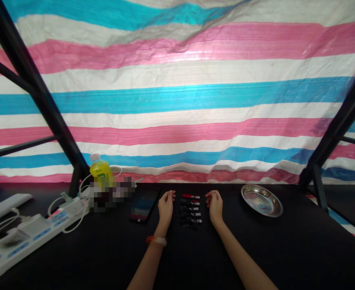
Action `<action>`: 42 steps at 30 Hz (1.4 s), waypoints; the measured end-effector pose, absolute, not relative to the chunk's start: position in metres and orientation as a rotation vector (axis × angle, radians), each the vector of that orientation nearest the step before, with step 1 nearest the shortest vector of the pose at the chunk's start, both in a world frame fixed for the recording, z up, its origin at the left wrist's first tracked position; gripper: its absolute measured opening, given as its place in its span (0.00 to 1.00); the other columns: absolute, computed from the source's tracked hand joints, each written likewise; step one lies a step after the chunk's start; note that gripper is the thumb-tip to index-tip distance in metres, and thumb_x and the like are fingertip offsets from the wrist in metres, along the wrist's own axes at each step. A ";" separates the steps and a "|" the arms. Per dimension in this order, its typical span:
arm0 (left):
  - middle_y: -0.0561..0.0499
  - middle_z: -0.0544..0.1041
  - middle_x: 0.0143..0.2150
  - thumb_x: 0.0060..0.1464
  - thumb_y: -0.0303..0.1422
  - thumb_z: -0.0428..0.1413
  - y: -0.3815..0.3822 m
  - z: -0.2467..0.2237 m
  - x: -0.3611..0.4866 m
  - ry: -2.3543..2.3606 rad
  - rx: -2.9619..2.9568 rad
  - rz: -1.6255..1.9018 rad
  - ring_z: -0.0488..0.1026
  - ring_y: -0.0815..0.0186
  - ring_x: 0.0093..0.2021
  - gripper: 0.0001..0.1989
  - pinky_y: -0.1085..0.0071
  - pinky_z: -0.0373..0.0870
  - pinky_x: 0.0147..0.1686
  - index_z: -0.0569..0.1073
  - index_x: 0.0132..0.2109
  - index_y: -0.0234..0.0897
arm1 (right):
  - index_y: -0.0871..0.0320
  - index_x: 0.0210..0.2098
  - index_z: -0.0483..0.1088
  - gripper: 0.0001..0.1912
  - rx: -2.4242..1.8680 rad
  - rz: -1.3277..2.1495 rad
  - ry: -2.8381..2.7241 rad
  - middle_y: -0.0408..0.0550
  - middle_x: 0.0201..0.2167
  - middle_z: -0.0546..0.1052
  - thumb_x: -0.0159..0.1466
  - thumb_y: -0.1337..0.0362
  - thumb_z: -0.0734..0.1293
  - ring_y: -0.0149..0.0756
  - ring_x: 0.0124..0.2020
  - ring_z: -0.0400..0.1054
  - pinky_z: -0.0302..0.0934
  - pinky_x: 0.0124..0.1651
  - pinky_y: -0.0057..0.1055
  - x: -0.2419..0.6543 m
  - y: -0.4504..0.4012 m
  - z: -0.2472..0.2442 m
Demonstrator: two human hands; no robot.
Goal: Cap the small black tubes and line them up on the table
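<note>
A short column of several marker pens lies on the black table between my hands, a red marker [191, 196] at the far end and black markers [191, 214] nearer me. They lie crosswise, one below another. To the left of the column my left hand [166, 203] rests on its side, fingers loosely bent and nothing in them. An orange and whitish band [156, 240] circles that wrist. My right hand [215, 203] rests on the other side, its fingers half curled, slightly apart and empty. Neither hand touches a marker.
Left of my left hand lies a dark phone or tablet [145, 206]. Farther left are a yellow bottle [101, 171], a blurred patch, and a white power strip [35, 241] with cables. A shiny metal dish [278, 210] stands at right. Black frame legs and a striped sheet [177, 100] bound the table.
</note>
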State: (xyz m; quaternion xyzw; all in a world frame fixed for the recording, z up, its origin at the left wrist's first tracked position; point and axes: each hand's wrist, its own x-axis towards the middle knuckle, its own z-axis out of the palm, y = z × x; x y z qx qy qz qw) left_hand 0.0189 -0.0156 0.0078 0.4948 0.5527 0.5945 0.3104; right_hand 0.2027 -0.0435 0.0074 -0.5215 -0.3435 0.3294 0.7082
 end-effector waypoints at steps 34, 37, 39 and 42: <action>0.47 0.75 0.24 0.44 0.53 0.52 -0.017 0.010 0.019 1.405 1.242 1.608 0.70 0.66 0.24 0.26 0.70 0.67 0.28 0.77 0.31 0.31 | 0.55 0.13 0.55 0.11 -1.116 0.757 -0.778 0.37 0.11 0.59 0.51 0.64 0.55 0.26 0.14 0.50 0.42 0.17 0.25 0.202 -0.048 0.012; 0.47 0.75 0.24 0.45 0.52 0.53 -0.017 0.010 0.020 1.391 1.234 1.613 0.70 0.66 0.25 0.25 0.70 0.67 0.28 0.77 0.31 0.31 | 0.56 0.13 0.56 0.11 -1.116 0.762 -0.777 0.36 0.11 0.59 0.51 0.64 0.55 0.26 0.13 0.48 0.42 0.17 0.25 0.202 -0.048 0.012; 0.47 0.75 0.24 0.46 0.51 0.52 -0.017 0.009 0.020 1.388 1.232 1.612 0.70 0.66 0.25 0.25 0.70 0.67 0.28 0.77 0.31 0.31 | 0.56 0.13 0.56 0.12 -1.118 0.763 -0.777 0.36 0.11 0.59 0.51 0.64 0.55 0.26 0.13 0.48 0.42 0.17 0.25 0.202 -0.048 0.011; 0.47 0.74 0.25 0.46 0.50 0.52 -0.017 0.008 0.020 1.385 1.227 1.605 0.69 0.66 0.25 0.24 0.70 0.67 0.28 0.77 0.31 0.31 | 0.56 0.13 0.57 0.11 -1.121 0.766 -0.778 0.36 0.11 0.59 0.51 0.64 0.56 0.26 0.13 0.48 0.42 0.17 0.25 0.202 -0.048 0.011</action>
